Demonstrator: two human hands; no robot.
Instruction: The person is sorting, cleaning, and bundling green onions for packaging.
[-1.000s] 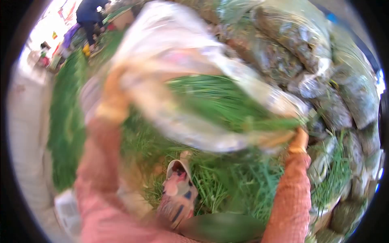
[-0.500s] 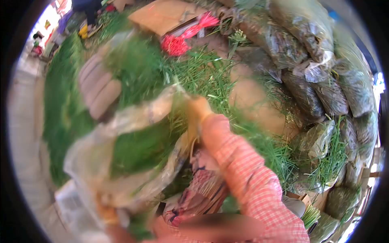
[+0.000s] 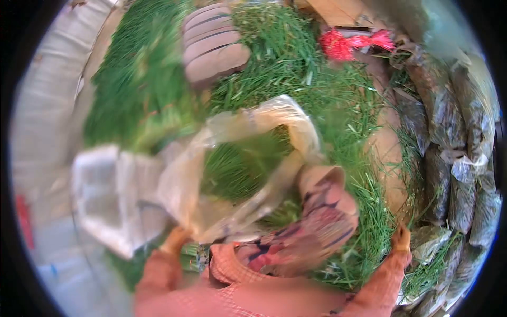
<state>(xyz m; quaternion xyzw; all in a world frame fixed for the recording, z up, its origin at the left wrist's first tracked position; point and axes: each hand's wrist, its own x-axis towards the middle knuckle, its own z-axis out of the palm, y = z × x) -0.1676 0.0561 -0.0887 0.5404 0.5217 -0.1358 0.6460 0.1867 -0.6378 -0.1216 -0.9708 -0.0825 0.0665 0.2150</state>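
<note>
A clear plastic bag (image 3: pixel 288 113) stands with its mouth wide in the middle of the view. Long grass-like green leaves (image 3: pixel 237 169) show inside it. At the bag's near left edge, my left hand (image 3: pixel 178 239) is closed on the plastic; its fingers are partly blurred. My right hand (image 3: pixel 401 238) is away from the bag, far to the right, beside a filled plastic bag (image 3: pixel 430 243) and loose green stalks (image 3: pixel 435 269). Its fingers point away from me, too small and smeared to show whether they grip anything.
Cut greens (image 3: pixel 274 47) cover the ground, with a denser row (image 3: pixel 137 90) at left. A ribbed brown pad (image 3: pixel 214 45) lies on them. Blurred white box-like thing (image 3: pixel 119 195) stands left. Red ties (image 3: pixel 338 45) lie near cardboard (image 3: pixel 338 13). Filled bags (image 3: pixel 438 179) are stacked right.
My right hand has left the bag's far rim and moved right, toward the filled bags. My left hand stays at the bag's near edge. The view has swung left and down.
</note>
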